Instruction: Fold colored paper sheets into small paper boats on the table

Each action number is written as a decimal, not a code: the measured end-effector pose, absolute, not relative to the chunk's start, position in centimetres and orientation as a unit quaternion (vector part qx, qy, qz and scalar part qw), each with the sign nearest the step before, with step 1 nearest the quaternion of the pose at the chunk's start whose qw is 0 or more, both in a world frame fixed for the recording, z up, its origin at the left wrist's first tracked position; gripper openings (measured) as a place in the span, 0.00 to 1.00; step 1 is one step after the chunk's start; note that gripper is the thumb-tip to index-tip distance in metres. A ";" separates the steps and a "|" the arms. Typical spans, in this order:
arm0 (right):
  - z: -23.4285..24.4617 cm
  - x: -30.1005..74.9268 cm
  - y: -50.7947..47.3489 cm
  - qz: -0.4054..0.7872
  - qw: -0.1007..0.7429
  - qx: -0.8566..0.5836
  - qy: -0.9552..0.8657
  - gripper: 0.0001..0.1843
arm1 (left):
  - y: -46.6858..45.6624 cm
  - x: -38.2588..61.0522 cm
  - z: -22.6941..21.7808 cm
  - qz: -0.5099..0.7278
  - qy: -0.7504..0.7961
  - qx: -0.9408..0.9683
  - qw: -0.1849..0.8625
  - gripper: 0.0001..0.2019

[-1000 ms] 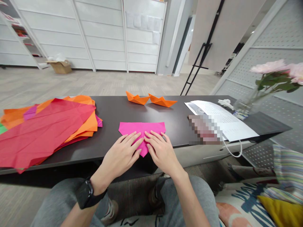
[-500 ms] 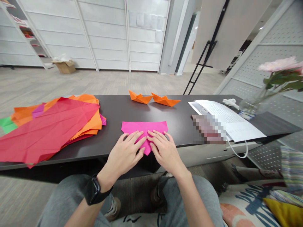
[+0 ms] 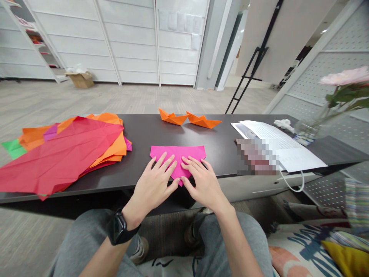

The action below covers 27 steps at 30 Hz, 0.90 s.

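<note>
A folded pink paper lies on the dark table near its front edge, its lower point toward me. My left hand rests flat on the paper's left half with fingers stretched out. My right hand lies flat on the right half, fingers spread; the thumbs nearly meet at the paper's lower tip. A black watch is on my left wrist.
A stack of red and orange sheets covers the table's left side. Two orange paper boats sit at the far edge. A printed sheet and a glass vase with pink flowers stand on the right.
Both hands slid slightly forward over the pink paper and spread flatter. The view shifted a little to the left.
</note>
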State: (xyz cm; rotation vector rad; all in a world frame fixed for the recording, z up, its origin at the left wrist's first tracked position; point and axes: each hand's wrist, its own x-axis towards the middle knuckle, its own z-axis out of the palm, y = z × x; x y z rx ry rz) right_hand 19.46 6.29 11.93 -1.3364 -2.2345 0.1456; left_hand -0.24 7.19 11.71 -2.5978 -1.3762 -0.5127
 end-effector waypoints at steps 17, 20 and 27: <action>12.9 20.0 6.9 0.079 0.251 -0.496 -0.827 0.13 | 7.6 -0.1 11.6 -0.206 -0.493 -0.840 0.098 0.17; 13.7 20.0 8.8 0.079 0.238 -0.502 -0.827 0.11 | 7.8 -0.4 11.3 -0.192 -0.459 -0.860 0.113 0.17; 13.4 19.5 11.6 0.011 0.260 -0.503 -0.824 0.31 | 8.1 -0.8 10.6 -0.157 -0.430 -0.876 0.155 0.17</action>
